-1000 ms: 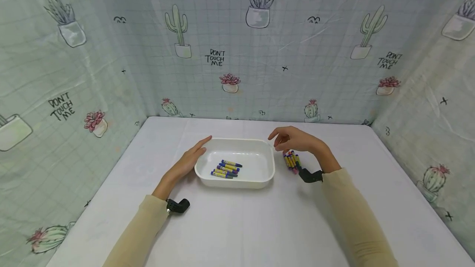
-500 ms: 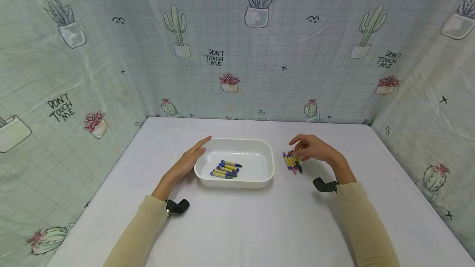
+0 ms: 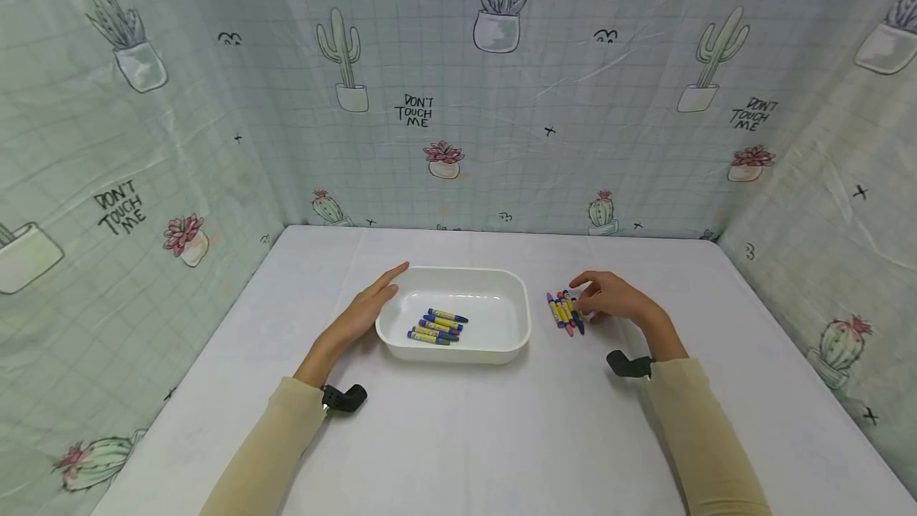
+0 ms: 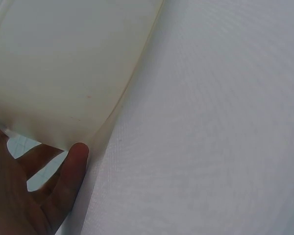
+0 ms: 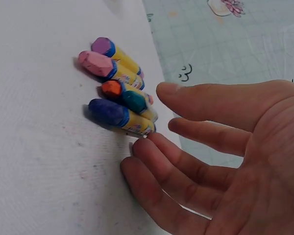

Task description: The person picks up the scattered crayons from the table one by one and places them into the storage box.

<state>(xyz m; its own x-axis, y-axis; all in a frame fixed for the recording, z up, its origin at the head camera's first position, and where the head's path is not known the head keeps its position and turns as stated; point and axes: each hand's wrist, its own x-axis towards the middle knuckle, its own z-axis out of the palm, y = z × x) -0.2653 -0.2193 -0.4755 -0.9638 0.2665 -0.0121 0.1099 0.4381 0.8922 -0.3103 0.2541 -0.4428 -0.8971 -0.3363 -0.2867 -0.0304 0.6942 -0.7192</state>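
Note:
A white plastic tray [image 3: 458, 357] holds several yellow-wrapped crayons [image 3: 438, 323] lying side by side. My left hand [image 3: 361, 313] rests against its left end, fingers extended; in the left wrist view the thumb [image 4: 74, 169] touches the tray wall. To the right of the tray lies a small pile of crayons [image 3: 558, 314]. The right wrist view shows purple [image 5: 103, 47], pink [image 5: 98, 64], orange [image 5: 112, 88], teal [image 5: 134, 101] and dark blue [image 5: 108, 111] tips. My right hand [image 3: 618, 297] is beside the pile, fingers loosely bent, fingertips right at the dark blue crayon's far end.
Under everything is a white tabletop [image 3: 458, 436]. A cactus-patterned sheet [image 3: 544, 181] hangs behind it and along both sides. Black wrist devices sit at the left cuff [image 3: 345, 398] and the right cuff [image 3: 629, 365].
My right hand has moved from the tray's right rim, back over the crayon pile, to its right side and lower. The left hand, tray and crayons in it have stayed put.

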